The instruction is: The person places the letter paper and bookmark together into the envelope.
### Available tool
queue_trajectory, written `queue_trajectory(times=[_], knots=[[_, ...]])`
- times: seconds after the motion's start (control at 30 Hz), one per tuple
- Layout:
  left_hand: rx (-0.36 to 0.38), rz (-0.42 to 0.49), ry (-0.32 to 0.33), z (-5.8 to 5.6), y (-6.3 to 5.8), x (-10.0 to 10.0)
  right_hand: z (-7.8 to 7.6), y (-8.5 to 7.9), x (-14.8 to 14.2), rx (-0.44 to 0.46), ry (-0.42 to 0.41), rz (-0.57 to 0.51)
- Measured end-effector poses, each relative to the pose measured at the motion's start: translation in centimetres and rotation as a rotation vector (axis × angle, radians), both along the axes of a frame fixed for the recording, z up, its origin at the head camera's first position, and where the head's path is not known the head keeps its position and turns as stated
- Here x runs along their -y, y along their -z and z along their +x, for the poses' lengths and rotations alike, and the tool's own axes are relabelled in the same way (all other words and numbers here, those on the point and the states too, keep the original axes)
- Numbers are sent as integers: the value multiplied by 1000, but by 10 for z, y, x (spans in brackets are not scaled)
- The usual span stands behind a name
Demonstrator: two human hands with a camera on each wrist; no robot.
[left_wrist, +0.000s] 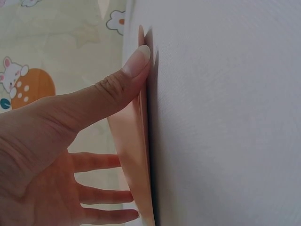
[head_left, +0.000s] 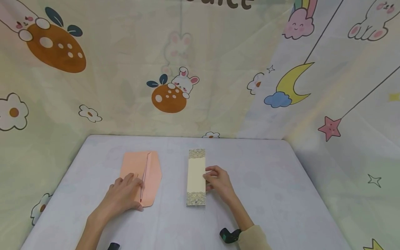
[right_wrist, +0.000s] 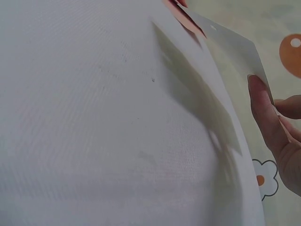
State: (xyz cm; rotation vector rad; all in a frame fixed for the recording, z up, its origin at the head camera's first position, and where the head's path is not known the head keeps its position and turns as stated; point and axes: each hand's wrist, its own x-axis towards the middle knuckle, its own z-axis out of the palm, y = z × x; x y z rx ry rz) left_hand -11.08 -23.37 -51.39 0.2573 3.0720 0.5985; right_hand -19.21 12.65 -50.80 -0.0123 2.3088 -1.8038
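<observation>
My left hand [head_left: 122, 194] rests on a peach paper envelope [head_left: 153, 184], its fingers [left_wrist: 101, 194] spread and fairly straight and its thumb lying along the near edge. The envelope's pointed flap faces right, with a slit along the opening beside it. With my right hand [head_left: 220, 182] I pinch a long cream card [head_left: 196, 175] by its right edge. Lacy patterned bands mark both ends of this card. In the right wrist view the card [right_wrist: 240, 49] is held up over the table, its shadow on the cloth below.
A white cloth covers the table [head_left: 265, 173]. Behind and around it hangs a pale curtain [head_left: 125, 86] printed with rabbits, flowers and a moon. The wrist camera's black mount [head_left: 229, 236] shows at the right sleeve [head_left: 254, 239], and a dark piece [head_left: 114, 246] at the bottom edge.
</observation>
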Motion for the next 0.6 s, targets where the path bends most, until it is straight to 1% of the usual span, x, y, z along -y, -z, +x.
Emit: queue_trajectory(times=[0.6], knots=[[-17,-7,5,1,-1,0,2,1,12,-22,-43,7]])
